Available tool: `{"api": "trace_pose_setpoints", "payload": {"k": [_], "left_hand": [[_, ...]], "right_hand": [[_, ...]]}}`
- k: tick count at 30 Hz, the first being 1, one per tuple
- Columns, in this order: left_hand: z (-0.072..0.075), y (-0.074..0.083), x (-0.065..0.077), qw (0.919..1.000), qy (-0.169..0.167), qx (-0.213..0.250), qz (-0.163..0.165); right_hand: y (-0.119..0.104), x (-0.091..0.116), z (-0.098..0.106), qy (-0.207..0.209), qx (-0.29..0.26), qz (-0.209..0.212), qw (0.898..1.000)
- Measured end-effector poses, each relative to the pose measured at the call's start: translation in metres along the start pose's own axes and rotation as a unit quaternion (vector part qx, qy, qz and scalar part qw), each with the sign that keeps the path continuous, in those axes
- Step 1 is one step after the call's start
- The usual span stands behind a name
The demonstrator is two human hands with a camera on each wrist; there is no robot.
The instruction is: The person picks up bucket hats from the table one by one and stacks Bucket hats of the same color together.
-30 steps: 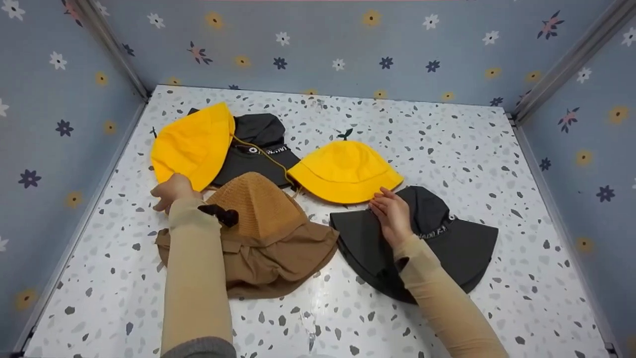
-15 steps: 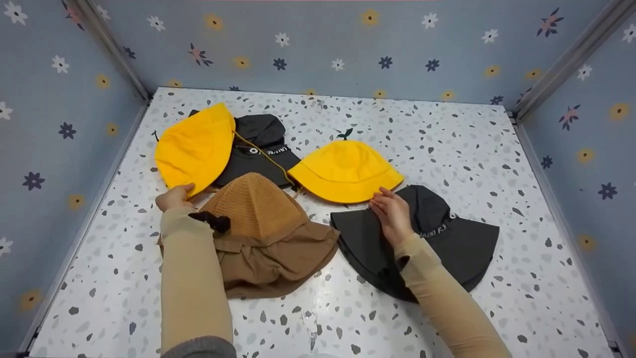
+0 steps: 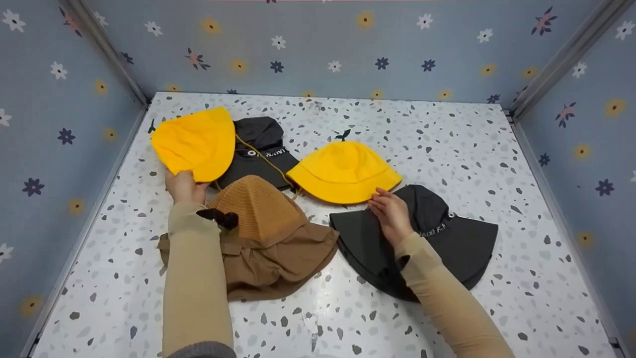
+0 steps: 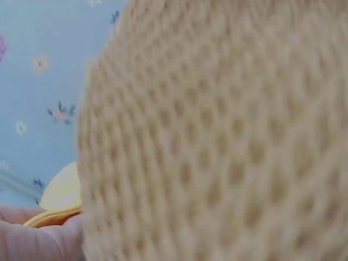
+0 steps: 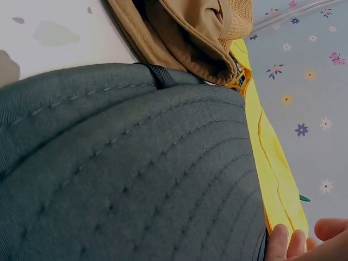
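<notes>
My left hand (image 3: 185, 186) grips the lower brim of a tilted yellow bucket hat (image 3: 191, 144) at the far left. In the left wrist view the hat's edge lies between thumb and fingers. My right hand (image 3: 392, 211) reaches over a dark grey wide-brimmed hat (image 3: 467, 248); its loosely extended fingertips touch the front brim of a second yellow bucket hat (image 3: 345, 171), which has a green sprout on top. Another dark hat (image 3: 258, 130) lies partly under the left yellow hat. A thin yellow cord (image 3: 266, 158) runs across it.
A brown hat (image 3: 278, 263) with a woven crown lies front left, partly behind my left forearm; its weave fills most of the left wrist view. Flower-patterned walls (image 3: 318, 44) enclose the speckled white tabletop (image 3: 318, 323) at the back and sides.
My left hand shifted along the left yellow hat's brim and changed its hold. That hat's lower brim has risen a little and turned. My right hand and the other hats stay put.
</notes>
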State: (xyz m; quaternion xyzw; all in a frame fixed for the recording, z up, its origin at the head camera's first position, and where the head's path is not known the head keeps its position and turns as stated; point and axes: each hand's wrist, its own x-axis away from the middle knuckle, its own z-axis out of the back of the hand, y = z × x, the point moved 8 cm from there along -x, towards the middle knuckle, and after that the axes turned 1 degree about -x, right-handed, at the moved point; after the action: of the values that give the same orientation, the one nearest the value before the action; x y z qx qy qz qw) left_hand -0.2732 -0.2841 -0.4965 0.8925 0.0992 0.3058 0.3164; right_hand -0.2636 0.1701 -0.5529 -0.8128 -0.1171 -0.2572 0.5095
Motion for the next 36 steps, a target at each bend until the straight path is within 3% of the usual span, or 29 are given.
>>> {"api": "trace_pose_setpoints", "payload": {"k": [3,8,14,36], "left_hand": [[-0.015,0.005,0.005,0.9985,-0.031,0.003,-0.045],[-0.030,0.009,0.009,0.9956,-0.035,0.026,-0.083],[-0.039,0.006,0.012,0.9933,-0.034,0.057,-0.095],[-0.067,-0.005,0.027,0.9879,-0.036,0.088,-0.122]], "right_hand": [[0.000,0.001,0.000,-0.002,0.009,-0.001,1.000],[-0.001,0.001,-0.001,-0.002,0.011,-0.001,1.000],[-0.001,0.002,-0.004,0.000,0.009,-0.004,1.000],[0.001,0.005,-0.011,-0.002,0.007,-0.006,1.000]]}}
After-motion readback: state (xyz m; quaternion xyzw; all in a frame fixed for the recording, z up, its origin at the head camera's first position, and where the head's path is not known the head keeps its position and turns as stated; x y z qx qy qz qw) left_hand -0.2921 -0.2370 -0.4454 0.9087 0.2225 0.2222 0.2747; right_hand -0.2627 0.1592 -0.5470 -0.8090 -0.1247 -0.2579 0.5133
